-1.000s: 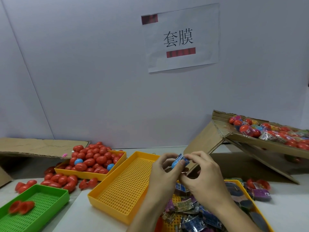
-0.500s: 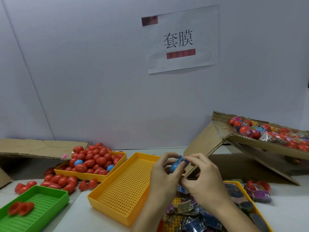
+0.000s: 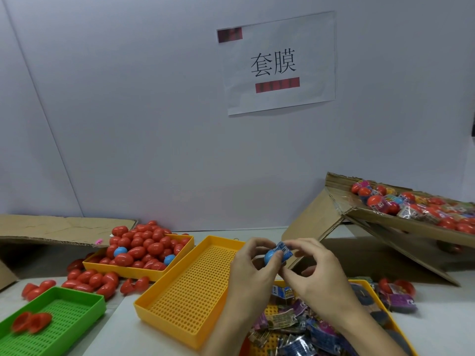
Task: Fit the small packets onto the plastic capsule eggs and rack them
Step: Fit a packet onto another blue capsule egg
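Eggs, mostly red, sat heaped in the far yellow tray [image 3: 177, 272], beside an empty yellow tray [image 3: 164, 308]. The left hand [image 3: 253, 272] held one blue egg [image 3: 271, 256] up. The right hand [image 3: 317, 274] pinched a blue packet [image 3: 284, 249], which now sat further over the egg than a moment before. It looked nearly fitted, so racking probably came next.

Both forearms are bare, with no sleeve in view. The left hand [image 3: 253, 274] and right hand [image 3: 314, 277] show short, unpainted nails.
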Motion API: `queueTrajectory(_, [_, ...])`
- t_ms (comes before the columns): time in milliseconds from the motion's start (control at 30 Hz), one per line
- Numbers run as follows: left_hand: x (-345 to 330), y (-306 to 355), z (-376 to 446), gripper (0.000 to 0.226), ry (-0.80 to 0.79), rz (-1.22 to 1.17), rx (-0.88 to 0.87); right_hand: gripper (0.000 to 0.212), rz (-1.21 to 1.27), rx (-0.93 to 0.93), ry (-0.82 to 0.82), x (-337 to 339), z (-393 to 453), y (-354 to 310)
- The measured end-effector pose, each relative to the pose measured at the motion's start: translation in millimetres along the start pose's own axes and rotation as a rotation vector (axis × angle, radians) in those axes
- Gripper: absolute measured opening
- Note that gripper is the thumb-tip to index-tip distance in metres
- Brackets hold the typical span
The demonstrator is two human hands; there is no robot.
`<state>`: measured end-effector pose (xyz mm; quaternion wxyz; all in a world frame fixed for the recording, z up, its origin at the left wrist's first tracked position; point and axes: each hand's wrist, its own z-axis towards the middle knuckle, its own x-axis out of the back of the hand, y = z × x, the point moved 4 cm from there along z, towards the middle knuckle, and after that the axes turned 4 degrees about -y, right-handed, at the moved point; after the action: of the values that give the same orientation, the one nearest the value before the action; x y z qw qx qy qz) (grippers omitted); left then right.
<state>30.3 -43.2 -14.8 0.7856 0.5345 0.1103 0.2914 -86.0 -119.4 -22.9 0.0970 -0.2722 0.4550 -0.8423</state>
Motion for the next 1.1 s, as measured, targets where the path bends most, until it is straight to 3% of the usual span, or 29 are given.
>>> queueTrajectory(200, [-1.0,-1.0,-0.3,0.013,-0.059,0.113,-0.025,0.008,0.333,-0.123,0.017,7.2,2.0,6.1])
queueTrajectory(467, [-2.7,-1.2,-1.0,0.027,-0.11,0.083,0.0,0.01,0.506,-0.25,0.009,5.0,2.4,11.9])
queueTrajectory(1100, [-2.5,0.1,-1.8,0.021,-0.121,0.217,-0.061,0.008,0.374,-0.179,0.018,5.3,1.5,6.5])
